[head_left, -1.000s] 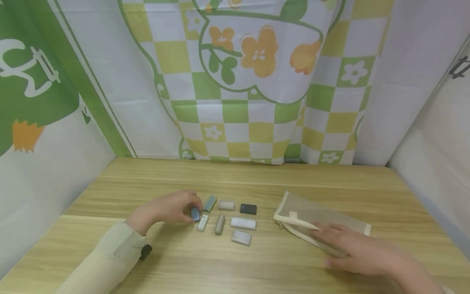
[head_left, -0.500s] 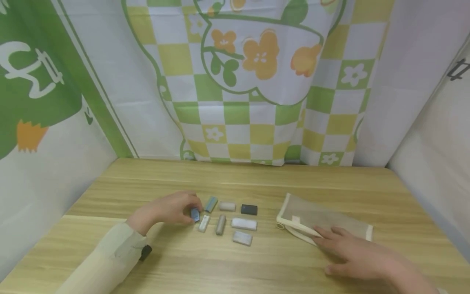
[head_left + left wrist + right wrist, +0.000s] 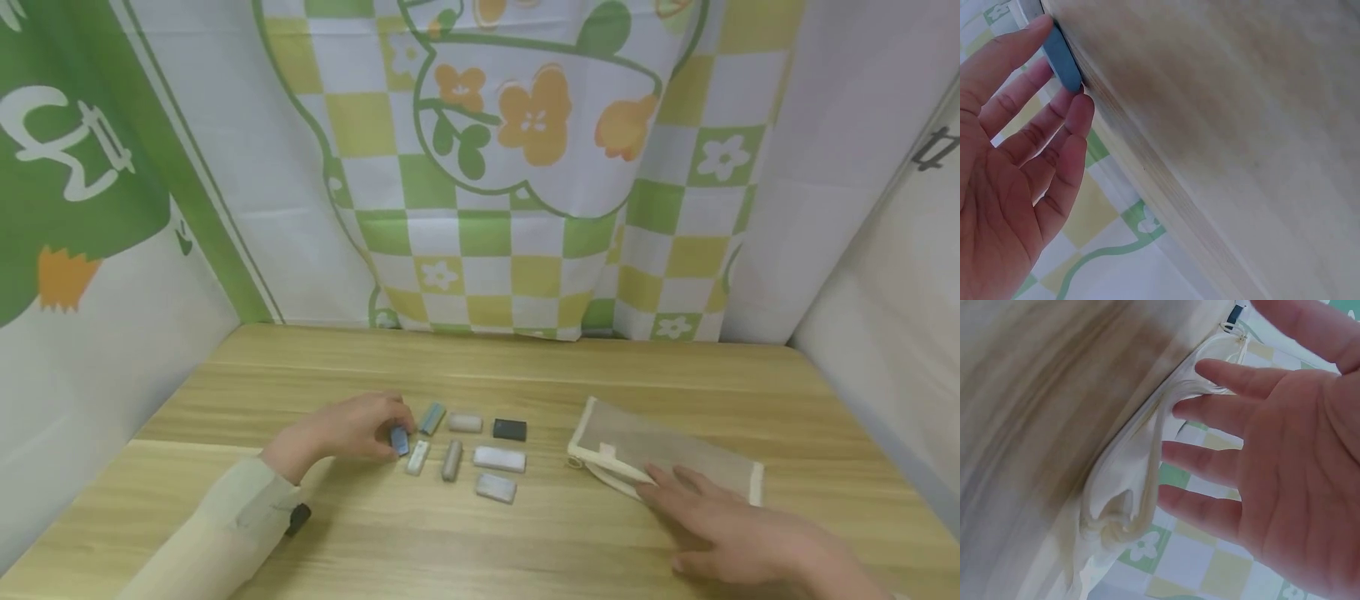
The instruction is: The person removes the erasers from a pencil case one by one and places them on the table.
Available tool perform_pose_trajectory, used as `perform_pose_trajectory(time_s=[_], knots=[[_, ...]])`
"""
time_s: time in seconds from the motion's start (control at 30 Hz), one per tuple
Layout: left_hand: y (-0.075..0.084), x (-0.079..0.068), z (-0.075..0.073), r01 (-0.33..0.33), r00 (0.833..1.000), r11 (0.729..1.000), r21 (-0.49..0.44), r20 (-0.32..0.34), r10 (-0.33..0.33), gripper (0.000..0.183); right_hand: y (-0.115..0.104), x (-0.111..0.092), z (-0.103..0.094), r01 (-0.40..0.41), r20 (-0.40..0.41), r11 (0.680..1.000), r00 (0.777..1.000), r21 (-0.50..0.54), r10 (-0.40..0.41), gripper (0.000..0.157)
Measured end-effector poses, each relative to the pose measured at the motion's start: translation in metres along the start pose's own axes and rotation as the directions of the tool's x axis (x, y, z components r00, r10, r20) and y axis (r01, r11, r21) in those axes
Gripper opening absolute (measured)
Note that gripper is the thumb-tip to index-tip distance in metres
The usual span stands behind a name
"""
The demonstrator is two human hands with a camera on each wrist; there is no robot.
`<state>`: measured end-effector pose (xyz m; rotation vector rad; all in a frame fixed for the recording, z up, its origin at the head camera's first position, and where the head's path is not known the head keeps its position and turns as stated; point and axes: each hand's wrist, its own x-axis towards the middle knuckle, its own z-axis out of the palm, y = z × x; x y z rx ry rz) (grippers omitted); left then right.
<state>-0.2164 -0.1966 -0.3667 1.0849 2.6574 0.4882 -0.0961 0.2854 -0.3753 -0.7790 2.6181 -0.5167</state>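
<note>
On the left of the head view my left hand [image 3: 358, 427] holds a small blue eraser-like block [image 3: 399, 441] at the tabletop. The left wrist view has the thumb at one side of the blue block [image 3: 1062, 59] and fingertips at the other. My right hand [image 3: 738, 525] lies over the near edge of a pale mesh zip pouch [image 3: 660, 442], fingers spread and nearly straight. In the right wrist view these fingertips touch the cream rim of the gaping pouch [image 3: 1157, 444]. The palm hides part of the pouch in the head view.
Beside the left hand lie several small blocks: a teal one [image 3: 432, 418], a black one [image 3: 510, 429], a grey one [image 3: 452, 460] and whitish ones such as this white bar [image 3: 499, 458]. The wooden table [image 3: 360, 542] ends at a patterned curtain [image 3: 487, 233].
The right hand has shifted slightly toward the near right over the pouch, whose near edge lies flatter. My left hand keeps its place at the blue block.
</note>
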Motion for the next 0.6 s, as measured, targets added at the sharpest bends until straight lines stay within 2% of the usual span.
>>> perform_pose_trajectory(time_s=[0.07,0.13,0.17,0.3,0.4,0.5,0.6], knots=[[0.000,0.000,0.000,0.007,1.000,1.000,-0.005,-0.004,-0.007,0.027,0.001,0.002,0.000,0.012,-0.008,1.000,1.000,-0.010,-0.012,0.079],[0.001,0.000,-0.001,0.005,1.000,1.000,0.003,-0.014,-0.005,0.026,0.003,0.005,-0.001,0.032,-0.023,0.999,0.999,-0.041,-0.033,0.072],[0.001,-0.001,-0.001,-0.002,1.000,1.000,0.012,-0.019,0.003,0.026,0.005,0.006,-0.001,0.048,-0.034,0.997,0.998,-0.062,-0.050,0.067],[0.003,-0.003,-0.001,-0.048,0.997,0.997,0.055,-0.051,0.051,0.020,0.009,0.009,-0.001,0.074,-0.062,0.989,0.995,-0.126,-0.083,0.068],[0.007,-0.006,-0.001,-0.058,0.994,0.996,0.070,-0.086,0.064,0.016,0.010,0.010,-0.001,0.054,-0.074,0.992,0.995,-0.116,-0.063,0.083],[0.014,-0.011,-0.003,-0.033,0.990,0.997,0.074,-0.133,0.043,0.016,0.012,0.009,-0.003,0.036,-0.098,0.996,0.994,-0.077,-0.044,0.081],[0.022,-0.015,-0.005,-0.016,0.970,0.988,0.152,-0.236,0.052,0.018,0.017,0.005,-0.007,0.050,-0.161,0.998,0.985,-0.039,-0.056,0.077]])
